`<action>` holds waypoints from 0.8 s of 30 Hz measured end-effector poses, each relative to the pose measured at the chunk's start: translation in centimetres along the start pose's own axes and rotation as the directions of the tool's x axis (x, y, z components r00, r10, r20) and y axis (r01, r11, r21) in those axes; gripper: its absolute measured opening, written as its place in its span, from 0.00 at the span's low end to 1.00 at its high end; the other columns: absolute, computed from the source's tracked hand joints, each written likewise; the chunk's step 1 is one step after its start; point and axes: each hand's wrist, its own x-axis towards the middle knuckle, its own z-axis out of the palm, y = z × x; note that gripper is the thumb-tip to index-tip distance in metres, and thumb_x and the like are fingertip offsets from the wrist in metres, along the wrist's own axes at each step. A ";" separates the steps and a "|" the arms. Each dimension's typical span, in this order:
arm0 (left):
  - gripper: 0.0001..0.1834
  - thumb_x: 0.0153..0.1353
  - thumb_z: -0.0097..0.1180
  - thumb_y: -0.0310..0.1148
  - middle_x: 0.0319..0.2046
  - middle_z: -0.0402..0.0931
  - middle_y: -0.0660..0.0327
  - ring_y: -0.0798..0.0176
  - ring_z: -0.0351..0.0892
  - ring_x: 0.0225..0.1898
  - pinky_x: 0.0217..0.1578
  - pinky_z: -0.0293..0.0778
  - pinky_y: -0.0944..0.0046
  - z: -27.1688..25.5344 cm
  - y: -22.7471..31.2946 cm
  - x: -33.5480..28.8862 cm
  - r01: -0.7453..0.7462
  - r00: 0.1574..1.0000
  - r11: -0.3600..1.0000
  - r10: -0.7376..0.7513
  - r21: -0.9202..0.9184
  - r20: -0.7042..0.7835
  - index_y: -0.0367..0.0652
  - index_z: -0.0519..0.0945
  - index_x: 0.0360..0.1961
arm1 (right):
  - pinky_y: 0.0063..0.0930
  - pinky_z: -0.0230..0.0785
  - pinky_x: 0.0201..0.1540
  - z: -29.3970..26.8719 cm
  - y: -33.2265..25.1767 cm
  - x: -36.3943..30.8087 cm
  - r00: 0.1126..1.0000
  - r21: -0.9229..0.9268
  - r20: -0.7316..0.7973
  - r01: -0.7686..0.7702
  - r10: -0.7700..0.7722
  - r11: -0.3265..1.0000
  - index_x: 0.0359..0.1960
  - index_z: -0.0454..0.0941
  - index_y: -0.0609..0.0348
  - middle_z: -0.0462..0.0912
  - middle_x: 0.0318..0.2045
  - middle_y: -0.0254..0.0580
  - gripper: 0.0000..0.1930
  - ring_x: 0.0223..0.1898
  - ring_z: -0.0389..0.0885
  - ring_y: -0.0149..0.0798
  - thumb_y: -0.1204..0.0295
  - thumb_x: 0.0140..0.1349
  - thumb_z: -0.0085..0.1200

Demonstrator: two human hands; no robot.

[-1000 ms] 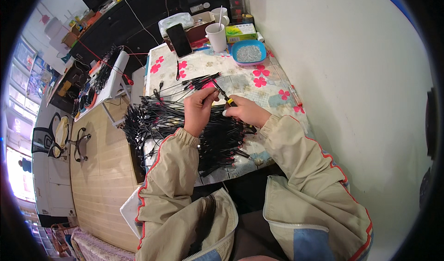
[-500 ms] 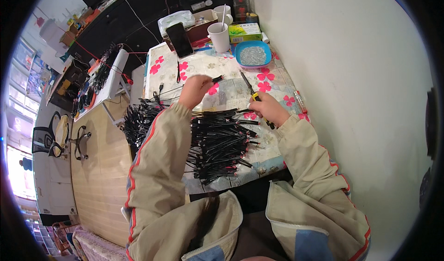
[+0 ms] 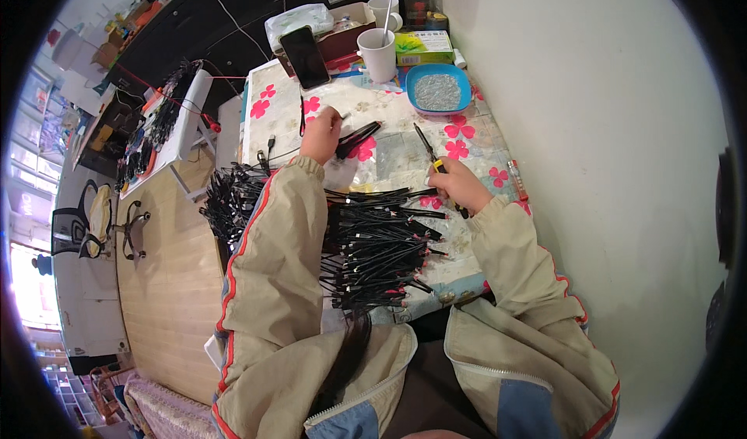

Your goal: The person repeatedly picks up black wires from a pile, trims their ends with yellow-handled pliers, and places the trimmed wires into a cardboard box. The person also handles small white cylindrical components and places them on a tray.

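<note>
My left hand (image 3: 321,133) is closed above the middle of the table, its fingertips pinched near a small dark end; what it holds is mostly hidden. Just to its right lies a small bunch of black cables (image 3: 359,137). My right hand (image 3: 461,185) grips a slim pointed tool (image 3: 425,143) with a long dark tip and a yellow-and-black handle, pointing away from me. Nearer to me, a wide layer of short black cables (image 3: 381,241) spreads between my forearms, several with reddish ends. A tangled heap of black cables (image 3: 229,202) lies by my left forearm.
At the back stand a blue dish (image 3: 409,83) of small silvery bits, a white mug (image 3: 379,59), an upright phone (image 3: 305,56) and a green-yellow box (image 3: 424,48). A white wall (image 3: 591,167) borders the right side. More cables hang on a white stand (image 3: 187,116) at left.
My left hand has moved slightly left and away from me, and the small bunch of black cables now shows more fully beside it. My right hand still holds the tool. The view has shifted slightly.
</note>
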 end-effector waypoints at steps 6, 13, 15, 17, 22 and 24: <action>0.07 0.65 0.48 0.26 0.21 0.77 0.56 0.68 0.75 0.23 0.27 0.70 0.68 -4.7 8.8 -2.4 0.000 0.984 0.962 -0.048 -0.275 -0.169 0.37 0.73 0.43 | 0.23 0.59 0.23 1.6 -3.8 0.0 0.997 0.078 0.062 0.045 -0.050 0.996 0.35 0.71 0.61 0.70 0.20 0.31 0.09 0.20 0.66 0.25 0.71 0.54 0.52; 0.08 0.61 0.56 0.27 0.20 0.75 0.53 0.66 0.73 0.20 0.24 0.69 0.67 -4.4 15.1 -7.4 -0.063 0.963 0.973 0.001 -0.220 -0.269 0.36 0.78 0.40 | 0.23 0.63 0.27 4.9 -6.1 -1.1 0.977 0.134 0.181 0.086 -0.110 0.987 0.38 0.71 0.61 0.72 0.22 0.32 0.10 0.22 0.69 0.27 0.71 0.55 0.53; 0.08 0.60 0.57 0.27 0.20 0.75 0.53 0.62 0.75 0.19 0.23 0.69 0.65 -3.7 15.7 -8.4 -0.007 0.961 0.981 -0.047 -0.194 -0.273 0.38 0.79 0.40 | 0.23 0.63 0.28 5.4 -5.9 -1.7 0.970 0.168 0.209 0.090 -0.125 0.982 0.38 0.71 0.62 0.72 0.22 0.33 0.11 0.23 0.70 0.28 0.71 0.55 0.53; 0.08 0.59 0.58 0.28 0.20 0.76 0.52 0.59 0.76 0.19 0.23 0.70 0.64 -3.0 15.9 -8.9 0.001 0.952 0.988 -0.047 -0.153 -0.303 0.39 0.79 0.40 | 0.23 0.63 0.28 5.7 -5.5 -2.3 0.960 0.241 0.250 0.068 -0.130 0.968 0.38 0.71 0.62 0.72 0.22 0.34 0.11 0.24 0.71 0.28 0.72 0.55 0.53; 0.08 0.59 0.58 0.28 0.22 0.78 0.51 0.54 0.78 0.20 0.22 0.71 0.63 -2.4 16.0 -9.5 -0.044 0.947 0.995 0.013 -0.091 -0.321 0.39 0.81 0.39 | 0.25 0.63 0.25 6.2 -4.8 -2.9 0.966 0.260 0.208 0.098 -0.155 0.961 0.33 0.70 0.66 0.74 0.22 0.39 0.13 0.21 0.72 0.31 0.69 0.54 0.56; 0.08 0.59 0.58 0.27 0.22 0.78 0.51 0.58 0.79 0.20 0.22 0.71 0.64 -2.5 16.0 -9.5 -0.037 0.958 0.984 -0.016 -0.177 -0.288 0.37 0.81 0.39 | 0.26 0.64 0.27 5.8 -4.7 -3.0 0.965 0.232 0.222 0.087 -0.140 0.969 0.35 0.70 0.66 0.75 0.24 0.40 0.13 0.23 0.73 0.31 0.69 0.53 0.56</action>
